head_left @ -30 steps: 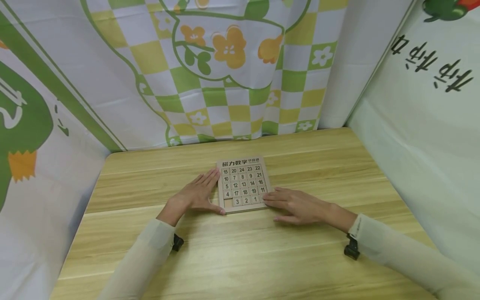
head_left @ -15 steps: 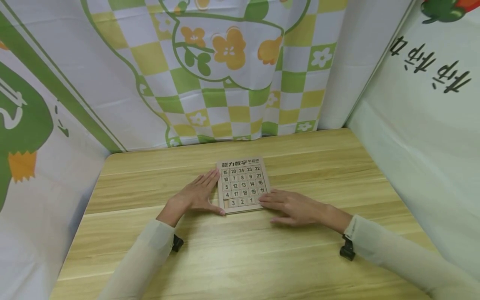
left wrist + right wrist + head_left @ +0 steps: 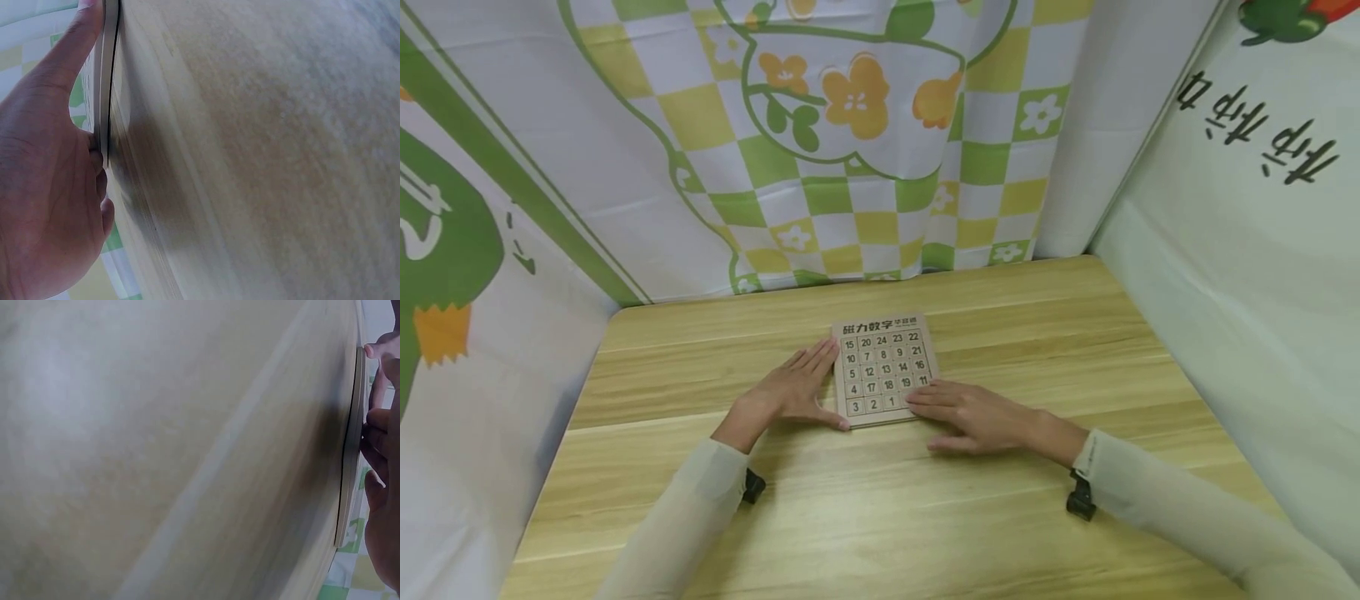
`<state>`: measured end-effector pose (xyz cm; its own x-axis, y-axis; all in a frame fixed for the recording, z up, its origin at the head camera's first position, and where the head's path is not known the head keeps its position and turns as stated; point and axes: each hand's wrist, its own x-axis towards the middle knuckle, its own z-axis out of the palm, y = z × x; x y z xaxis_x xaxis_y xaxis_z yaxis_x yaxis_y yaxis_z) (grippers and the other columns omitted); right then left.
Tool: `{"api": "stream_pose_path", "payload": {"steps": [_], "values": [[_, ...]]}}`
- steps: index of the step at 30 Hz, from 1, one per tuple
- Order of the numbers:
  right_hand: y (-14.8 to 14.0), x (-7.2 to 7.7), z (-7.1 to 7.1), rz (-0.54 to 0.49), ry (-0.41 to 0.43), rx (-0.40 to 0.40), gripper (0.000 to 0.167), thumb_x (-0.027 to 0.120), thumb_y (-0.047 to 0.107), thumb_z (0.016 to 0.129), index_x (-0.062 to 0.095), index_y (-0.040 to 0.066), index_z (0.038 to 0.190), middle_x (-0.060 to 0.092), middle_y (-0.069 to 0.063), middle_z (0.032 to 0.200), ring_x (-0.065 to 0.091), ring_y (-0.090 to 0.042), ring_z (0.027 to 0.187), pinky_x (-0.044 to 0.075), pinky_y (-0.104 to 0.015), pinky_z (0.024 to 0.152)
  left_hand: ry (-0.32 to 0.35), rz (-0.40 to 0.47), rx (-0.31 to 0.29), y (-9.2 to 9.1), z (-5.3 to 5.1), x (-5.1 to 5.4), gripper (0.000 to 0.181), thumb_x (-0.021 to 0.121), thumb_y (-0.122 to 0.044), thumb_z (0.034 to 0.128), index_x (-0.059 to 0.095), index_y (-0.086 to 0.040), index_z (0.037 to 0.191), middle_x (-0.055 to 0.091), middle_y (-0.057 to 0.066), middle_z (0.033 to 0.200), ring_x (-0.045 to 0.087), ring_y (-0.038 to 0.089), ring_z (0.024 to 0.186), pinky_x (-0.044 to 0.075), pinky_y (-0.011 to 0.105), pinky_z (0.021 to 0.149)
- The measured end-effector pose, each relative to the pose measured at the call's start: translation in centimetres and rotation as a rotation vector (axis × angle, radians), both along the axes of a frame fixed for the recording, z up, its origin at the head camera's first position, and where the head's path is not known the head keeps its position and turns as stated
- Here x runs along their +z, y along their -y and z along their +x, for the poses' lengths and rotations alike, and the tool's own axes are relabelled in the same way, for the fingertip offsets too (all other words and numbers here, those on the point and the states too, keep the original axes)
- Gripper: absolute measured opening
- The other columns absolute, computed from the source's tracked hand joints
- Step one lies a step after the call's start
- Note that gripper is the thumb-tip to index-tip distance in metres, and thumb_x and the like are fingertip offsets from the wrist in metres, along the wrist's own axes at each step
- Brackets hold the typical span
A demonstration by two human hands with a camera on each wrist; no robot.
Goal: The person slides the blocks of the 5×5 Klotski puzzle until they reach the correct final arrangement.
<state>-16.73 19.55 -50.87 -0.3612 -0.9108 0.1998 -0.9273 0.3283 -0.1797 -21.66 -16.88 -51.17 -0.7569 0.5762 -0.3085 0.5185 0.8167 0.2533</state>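
On the yellowish wood-grain tabletop (image 3: pixel 887 508), our spread left grip (image 3: pixel 792 390) likely steadies the square brown wooden number puzzle (image 3: pixel 884 367) while we rest our right grip (image 3: pixel 976 417), fingers straight, over its lower-right corner.

I have room on the near table (image 3: pixel 880 508) between the sleeves (image 3: pixel 681 512). The left hand (image 3: pixel 786 392) and right hand (image 3: pixel 981 417) crowd the puzzle (image 3: pixel 883 367); cloth (image 3: pixel 853 167) blocks the far end.
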Motion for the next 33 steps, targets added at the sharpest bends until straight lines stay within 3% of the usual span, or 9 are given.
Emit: {"api": "stream_pose_path", "payload": {"steps": [10, 16, 25, 33], "values": [[0.0, -0.3, 0.1, -0.01, 0.021, -0.01, 0.075, 0.069, 0.05, 0.101, 0.054, -0.002, 0.152, 0.055, -0.018, 0.156, 0.052, -0.037, 0.145, 0.039, -0.056, 0.123, -0.006, -0.008, 0.001, 0.1, 0.0, 0.1, 0.146, 0.065, -0.092, 0.0745, -0.005, -0.007, 0.169, -0.01, 0.01, 0.178, -0.004, 0.025, 0.165, 0.003, 0.046, 0.135], [-0.4, -0.1, 0.2, -0.023, 0.0, -0.012, 0.078, 0.068, 0.054, 0.1, 0.053, -0.001, 0.153, 0.052, -0.021, 0.158, 0.049, -0.041, 0.146, 0.04, -0.058, 0.121, 0.006, -0.012, 0.006, -0.1, 0.2, 0.5, 0.144, 0.066, -0.09, 0.0767, -0.007, -0.007, 0.169, -0.011, 0.009, 0.177, -0.005, 0.026, 0.165, 0.002, 0.045, 0.135], [-1.2, -0.1, -0.5, 0.022, -0.091, -0.041, 0.08, 0.056, 0.064, 0.103, 0.052, 0.003, 0.155, 0.049, -0.019, 0.161, 0.044, -0.039, 0.15, 0.039, -0.057, 0.122, -0.011, -0.03, 0.002, -0.1, 0.1, 0.2, 0.144, 0.066, -0.09, 0.0764, -0.005, -0.006, 0.17, -0.008, 0.012, 0.178, -0.003, 0.027, 0.165, 0.003, 0.047, 0.135], [-2.2, -0.3, -1.1, 0.073, -0.102, -0.06, 0.082, 0.057, 0.066, 0.102, 0.049, 0.008, 0.159, 0.04, -0.019, 0.167, 0.036, -0.044, 0.154, 0.033, -0.061, 0.124, -0.013, -0.019, 0.003, -0.1, 0.0, 0.0, 0.145, 0.065, -0.091, 0.0755, -0.005, -0.006, 0.17, -0.009, 0.011, 0.178, -0.005, 0.026, 0.165, 0.002, 0.046, 0.135]]}}
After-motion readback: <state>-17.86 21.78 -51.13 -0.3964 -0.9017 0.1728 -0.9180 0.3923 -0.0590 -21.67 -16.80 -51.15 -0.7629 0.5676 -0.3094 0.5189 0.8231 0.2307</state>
